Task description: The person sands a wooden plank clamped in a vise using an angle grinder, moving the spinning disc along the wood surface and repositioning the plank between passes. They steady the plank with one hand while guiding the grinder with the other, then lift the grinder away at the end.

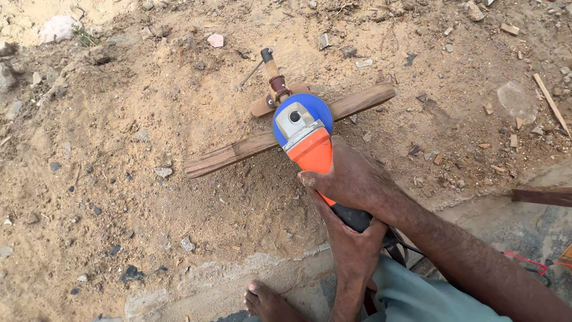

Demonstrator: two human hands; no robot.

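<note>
An angle grinder (305, 134) with an orange body and a round blue guard rests its head on a long, thin brown wooden strip (232, 152). The strip lies slantwise on sandy ground. My right hand (356, 177) grips the orange body from the right, just behind the head. Below it, my left hand (353, 244) is wrapped around the grinder's black rear handle. A small wooden piece with a coiled metal spindle (274, 80) lies just behind the strip, touching the guard's far side.
My bare foot (268, 301) stands on a concrete edge (238, 280) at the bottom. A red cord (524, 259) and a dark wooden bar (543, 195) lie at the right. Stones, wood chips and a thin stick (551, 102) are scattered over the sand.
</note>
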